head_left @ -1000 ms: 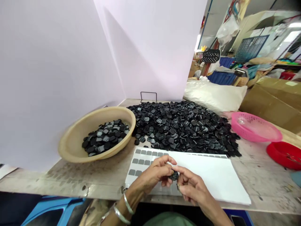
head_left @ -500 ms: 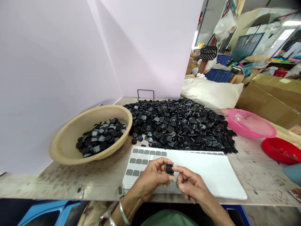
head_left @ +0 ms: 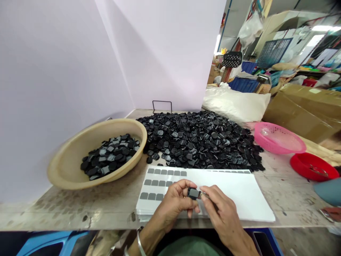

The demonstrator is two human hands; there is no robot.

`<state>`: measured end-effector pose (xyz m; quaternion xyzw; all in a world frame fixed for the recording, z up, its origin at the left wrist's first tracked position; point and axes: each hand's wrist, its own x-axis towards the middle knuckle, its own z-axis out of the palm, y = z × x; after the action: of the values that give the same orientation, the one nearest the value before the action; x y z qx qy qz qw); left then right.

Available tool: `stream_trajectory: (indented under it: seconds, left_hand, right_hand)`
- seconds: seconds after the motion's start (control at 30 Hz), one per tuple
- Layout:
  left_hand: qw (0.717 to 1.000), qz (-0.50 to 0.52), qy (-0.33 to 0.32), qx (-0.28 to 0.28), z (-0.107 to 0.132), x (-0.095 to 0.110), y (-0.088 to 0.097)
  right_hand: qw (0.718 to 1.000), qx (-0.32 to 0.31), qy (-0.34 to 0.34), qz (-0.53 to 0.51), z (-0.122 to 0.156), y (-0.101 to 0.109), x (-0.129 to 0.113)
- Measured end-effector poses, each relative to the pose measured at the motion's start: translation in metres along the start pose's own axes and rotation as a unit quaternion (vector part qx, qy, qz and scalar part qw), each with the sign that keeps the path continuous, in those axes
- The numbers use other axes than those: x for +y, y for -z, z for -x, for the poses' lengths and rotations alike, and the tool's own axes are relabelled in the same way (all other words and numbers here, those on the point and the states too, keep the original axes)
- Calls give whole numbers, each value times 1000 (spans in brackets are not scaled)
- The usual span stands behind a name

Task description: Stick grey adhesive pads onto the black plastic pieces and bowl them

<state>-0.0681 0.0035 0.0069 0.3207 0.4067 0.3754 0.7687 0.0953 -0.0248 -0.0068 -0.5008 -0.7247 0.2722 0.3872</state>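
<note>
Between the thumb and fingers of my left hand [head_left: 174, 201] is a small black plastic piece [head_left: 193, 193], with a grey patch on the face turned up. My right hand [head_left: 223, 211] pinches a thin tool [head_left: 205, 195] whose tip meets the right edge of the piece; its kind is too small to make out. Under both hands lies a stack of white sticker sheets [head_left: 239, 193]. Rows of grey rounded stickers [head_left: 152, 196] show on its left part, while the right part is mostly bare white. My hands cover some of the rows.
Behind the sheets spreads a large heap of black pieces [head_left: 202, 142]. A beige basin [head_left: 64, 174] at left holds more pieces, several grey-faced. At right are a pink basket [head_left: 277, 142], a red bowl [head_left: 301, 169] and a cardboard box [head_left: 301, 106]. A wire stand [head_left: 162, 101] is at the back.
The piece in my left hand now shows its grey patch instead of plain black. My right fingertip has left the piece, and that hand now points the thin tool at it.
</note>
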Motion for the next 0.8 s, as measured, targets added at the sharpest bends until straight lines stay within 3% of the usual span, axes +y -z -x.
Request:
stream_trajectory:
  seconds: [0.17, 0.43, 0.67, 0.8]
  left_hand:
    - [1000, 6, -1, 2, 1, 0, -1]
    - [1000, 14, 0, 1, -1, -3, -2]
    - [999, 32, 1, -14, -1, -2, -1]
    - [1000, 28, -6, -7, -1, -4, -1]
  right_hand:
    - [999, -4, 34, 30, 0, -2, -1]
    - [999, -2, 28, 15, 1, -2, 0]
    - [997, 66, 10, -24, 1, -5, -2]
    - [999, 40, 13, -3, 0, -6, -3]
